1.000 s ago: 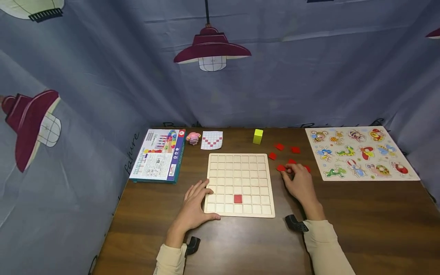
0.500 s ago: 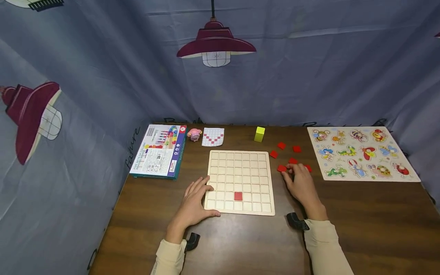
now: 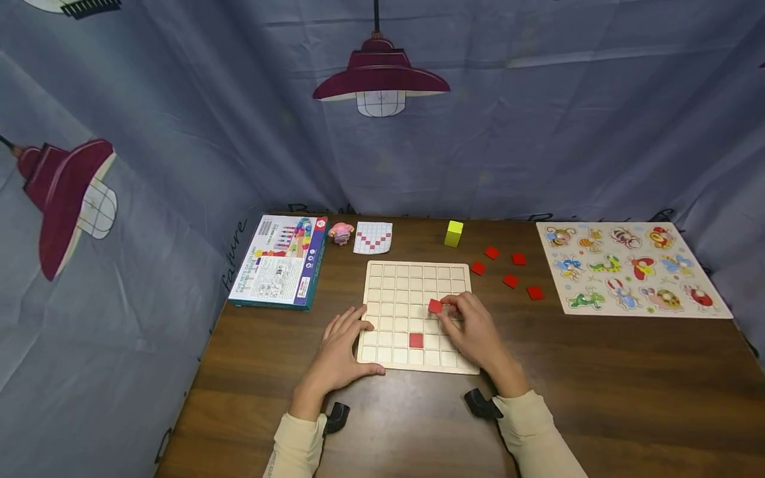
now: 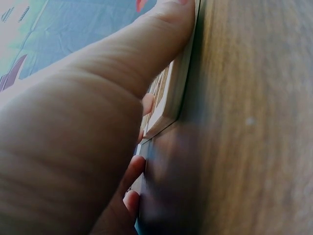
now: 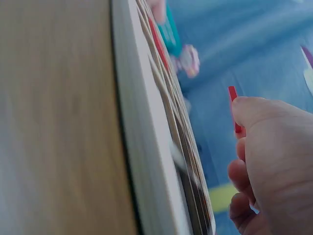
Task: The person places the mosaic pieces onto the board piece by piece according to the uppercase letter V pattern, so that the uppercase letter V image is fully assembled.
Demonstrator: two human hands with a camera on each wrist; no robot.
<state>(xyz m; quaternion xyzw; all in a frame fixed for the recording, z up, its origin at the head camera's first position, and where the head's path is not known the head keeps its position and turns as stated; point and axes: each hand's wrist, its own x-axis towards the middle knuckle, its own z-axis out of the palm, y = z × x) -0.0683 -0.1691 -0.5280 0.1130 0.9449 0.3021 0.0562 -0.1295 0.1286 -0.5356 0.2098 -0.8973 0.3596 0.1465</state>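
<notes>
A pale wooden grid board [image 3: 396, 292] lies on the table, with one red square tile [image 3: 416, 340] set in a lower cell. My left hand [image 3: 337, 355] spreads around the board's near left corner, fingers along the left edge and thumb at the near edge. In the left wrist view the thumb [image 4: 164, 29] lies along the board's rim [image 4: 168, 93]. Between thumb and fingertips my right hand [image 3: 475, 328] pinches another red square tile [image 3: 435, 306] over the right half of the grid. The right wrist view shows this tile [image 5: 232, 94] edge-on, raised above the board [image 5: 146, 112].
Several loose red tiles [image 3: 510, 281] lie right of the board. Behind it stand a yellow block [image 3: 453, 234], a pattern card [image 3: 373, 238] and a pink figurine [image 3: 341, 233]. A boxed set [image 3: 275, 265] lies left, an insect puzzle board [image 3: 627, 269] right.
My right hand has picked up a red tile from the loose group and carried it left over the board. The left hand stays at the board's corner. The head view has shifted slightly.
</notes>
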